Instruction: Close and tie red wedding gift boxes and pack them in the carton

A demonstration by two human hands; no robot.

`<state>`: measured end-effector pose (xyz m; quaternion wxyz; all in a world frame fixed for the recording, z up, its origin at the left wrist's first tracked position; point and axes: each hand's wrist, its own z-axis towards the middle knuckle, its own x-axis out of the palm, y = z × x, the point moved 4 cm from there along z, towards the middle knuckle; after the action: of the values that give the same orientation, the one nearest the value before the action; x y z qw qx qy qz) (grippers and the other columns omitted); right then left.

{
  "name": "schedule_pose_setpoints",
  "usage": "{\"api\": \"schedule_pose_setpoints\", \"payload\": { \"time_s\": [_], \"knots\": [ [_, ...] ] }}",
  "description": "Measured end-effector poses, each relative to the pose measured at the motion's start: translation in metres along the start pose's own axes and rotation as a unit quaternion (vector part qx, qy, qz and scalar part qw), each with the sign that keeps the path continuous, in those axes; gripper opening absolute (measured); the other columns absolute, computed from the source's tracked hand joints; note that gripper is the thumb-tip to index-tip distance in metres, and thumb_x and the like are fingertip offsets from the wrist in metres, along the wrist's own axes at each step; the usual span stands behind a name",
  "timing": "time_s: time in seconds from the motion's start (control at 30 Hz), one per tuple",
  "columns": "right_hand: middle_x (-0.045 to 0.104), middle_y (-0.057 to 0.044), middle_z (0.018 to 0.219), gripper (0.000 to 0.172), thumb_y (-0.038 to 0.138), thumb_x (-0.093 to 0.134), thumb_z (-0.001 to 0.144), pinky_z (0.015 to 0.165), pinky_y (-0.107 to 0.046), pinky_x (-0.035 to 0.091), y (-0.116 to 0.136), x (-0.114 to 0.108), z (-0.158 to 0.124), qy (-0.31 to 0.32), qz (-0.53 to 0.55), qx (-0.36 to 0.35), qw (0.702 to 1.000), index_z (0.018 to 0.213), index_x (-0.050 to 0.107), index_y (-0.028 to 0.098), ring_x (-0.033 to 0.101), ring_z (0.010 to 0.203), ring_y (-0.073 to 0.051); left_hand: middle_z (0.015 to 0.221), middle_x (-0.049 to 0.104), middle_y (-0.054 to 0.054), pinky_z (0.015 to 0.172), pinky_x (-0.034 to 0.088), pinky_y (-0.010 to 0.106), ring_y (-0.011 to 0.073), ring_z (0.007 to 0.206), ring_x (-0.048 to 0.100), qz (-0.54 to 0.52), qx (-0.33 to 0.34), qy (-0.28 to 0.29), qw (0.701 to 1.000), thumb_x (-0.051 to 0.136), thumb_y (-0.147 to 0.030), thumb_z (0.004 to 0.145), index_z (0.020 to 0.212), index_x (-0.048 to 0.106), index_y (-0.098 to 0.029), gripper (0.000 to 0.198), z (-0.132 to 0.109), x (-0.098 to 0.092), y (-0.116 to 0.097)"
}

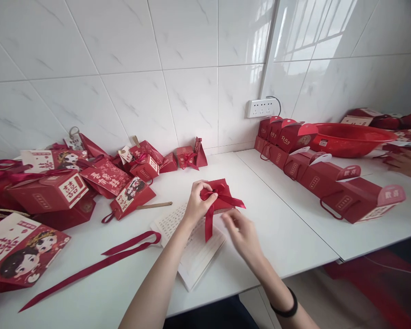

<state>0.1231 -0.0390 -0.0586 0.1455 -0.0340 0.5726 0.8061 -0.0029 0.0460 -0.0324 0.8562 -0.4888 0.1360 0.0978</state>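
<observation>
A small red gift box [226, 189] with a dark red ribbon bow [218, 197] sits above a white printed sheet [192, 242] on the white table. My left hand [197, 201] is closed, pinching the bow at its knot. My right hand [241, 233] hovers just below the box, fingers loosely curled near a hanging ribbon tail [208, 224]; a black band is on its wrist.
A loose red ribbon [99, 260] lies at the front left. Several red gift boxes and bags [55, 192] pile up at the left. A row of red boxes [332, 183] and a red basin [349, 137] stand at the right. Another person's hand [409, 162] shows at the far right. A power strip [262, 108] hangs on the wall.
</observation>
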Motion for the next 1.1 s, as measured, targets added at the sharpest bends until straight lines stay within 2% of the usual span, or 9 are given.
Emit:
{"api": "schedule_pose_setpoints", "payload": {
  "time_s": [0.07, 0.13, 0.2, 0.27, 0.33, 0.57, 0.73, 1.0, 1.1],
  "knots": [
    [0.059, -0.006, 0.079, 0.032, 0.05, 0.047, 0.085, 0.06, -0.029, 0.044, -0.003, -0.027, 0.004, -0.12, -0.043, -0.002, 0.992, 0.084, 0.055, 0.018, 0.055, 0.069, -0.018, 0.096, 0.052, 0.005, 0.098, 0.039, 0.036, 0.0194, 0.105, 0.051, 0.002, -0.002, 0.005, 1.0, 0.061, -0.016, 0.073, 0.075, 0.055, -0.021, 0.008, -0.001, 0.001, 0.0],
    [0.06, -0.01, 0.093, 0.039, 0.055, 0.053, 0.08, 0.062, -0.032, 0.045, -0.008, -0.043, 0.011, -0.157, -0.095, 0.016, 0.983, 0.093, 0.055, 0.018, 0.057, 0.077, -0.021, 0.098, 0.052, 0.005, 0.1, 0.038, 0.037, 0.0205, 0.111, 0.049, 0.002, -0.01, 0.008, 1.0, 0.062, -0.016, 0.073, 0.073, 0.057, -0.021, 0.007, -0.001, 0.002, 0.0],
    [0.061, -0.011, 0.096, 0.041, 0.057, 0.054, 0.078, 0.064, -0.033, 0.046, -0.015, -0.047, 0.02, -0.105, -0.109, 0.044, 0.988, 0.091, 0.056, 0.019, 0.058, 0.079, -0.022, 0.099, 0.052, 0.005, 0.102, 0.037, 0.038, 0.0211, 0.114, 0.047, 0.002, -0.017, 0.009, 1.0, 0.062, -0.016, 0.073, 0.072, 0.059, -0.021, 0.007, -0.001, 0.002, 0.001],
    [0.063, -0.008, 0.086, 0.038, 0.057, 0.05, 0.081, 0.063, -0.033, 0.046, -0.019, -0.043, 0.024, -0.041, -0.082, 0.07, 0.993, 0.08, 0.056, 0.019, 0.059, 0.074, -0.021, 0.1, 0.052, 0.006, 0.102, 0.037, 0.038, 0.0212, 0.115, 0.047, 0.001, -0.018, 0.007, 1.0, 0.062, -0.016, 0.073, 0.071, 0.06, -0.022, 0.007, -0.001, 0.002, 0.001],
    [0.063, -0.006, 0.078, 0.037, 0.056, 0.049, 0.082, 0.061, -0.032, 0.046, -0.02, -0.039, 0.024, -0.016, -0.056, 0.077, 0.995, 0.073, 0.054, 0.02, 0.06, 0.07, -0.02, 0.1, 0.052, 0.006, 0.103, 0.037, 0.038, 0.0212, 0.115, 0.047, 0.0, -0.014, 0.004, 1.0, 0.063, -0.016, 0.073, 0.071, 0.06, -0.022, 0.007, -0.001, 0.001, 0.001],
    [0.063, -0.004, 0.077, 0.032, 0.05, 0.05, 0.084, 0.071, -0.034, 0.049, -0.016, -0.032, 0.012, 0.014, -0.036, 0.02, 0.999, 0.07, 0.05, 0.022, 0.061, 0.076, -0.021, 0.098, 0.052, 0.006, 0.1, 0.041, 0.039, 0.023, 0.116, 0.049, -0.004, -0.014, 0.0, 1.0, 0.063, -0.017, 0.072, 0.069, 0.06, -0.021, 0.006, -0.001, 0.0, 0.002],
    [0.062, -0.004, 0.075, 0.033, 0.051, 0.047, 0.086, 0.075, -0.036, 0.05, -0.016, -0.035, 0.009, 0.012, -0.058, -0.007, 0.998, 0.069, 0.048, 0.022, 0.059, 0.072, -0.02, 0.099, 0.052, 0.007, 0.101, 0.04, 0.039, 0.0227, 0.115, 0.049, -0.009, -0.022, 0.006, 1.0, 0.064, -0.016, 0.071, 0.068, 0.06, -0.021, 0.007, -0.001, 0.0, 0.002],
    [0.064, -0.005, 0.08, 0.035, 0.054, 0.045, 0.087, 0.08, -0.038, 0.051, -0.023, -0.038, 0.006, 0.037, -0.084, -0.033, 0.995, 0.075, 0.053, 0.022, 0.061, 0.076, -0.02, 0.098, 0.052, 0.006, 0.093, 0.045, 0.036, 0.0215, 0.11, 0.052, -0.013, -0.016, 0.006, 1.0, 0.064, -0.017, 0.072, 0.068, 0.06, -0.02, 0.006, -0.001, 0.001, 0.002],
    [0.064, -0.005, 0.083, 0.034, 0.052, 0.044, 0.088, 0.073, -0.036, 0.051, -0.025, -0.043, 0.005, 0.029, -0.133, -0.064, 0.989, 0.076, 0.055, 0.023, 0.061, 0.075, -0.02, 0.098, 0.053, 0.006, 0.094, 0.045, 0.036, 0.0217, 0.111, 0.052, -0.009, -0.011, 0.004, 1.0, 0.064, -0.017, 0.072, 0.068, 0.059, -0.021, 0.007, -0.002, 0.001, 0.002]
  ]
}}
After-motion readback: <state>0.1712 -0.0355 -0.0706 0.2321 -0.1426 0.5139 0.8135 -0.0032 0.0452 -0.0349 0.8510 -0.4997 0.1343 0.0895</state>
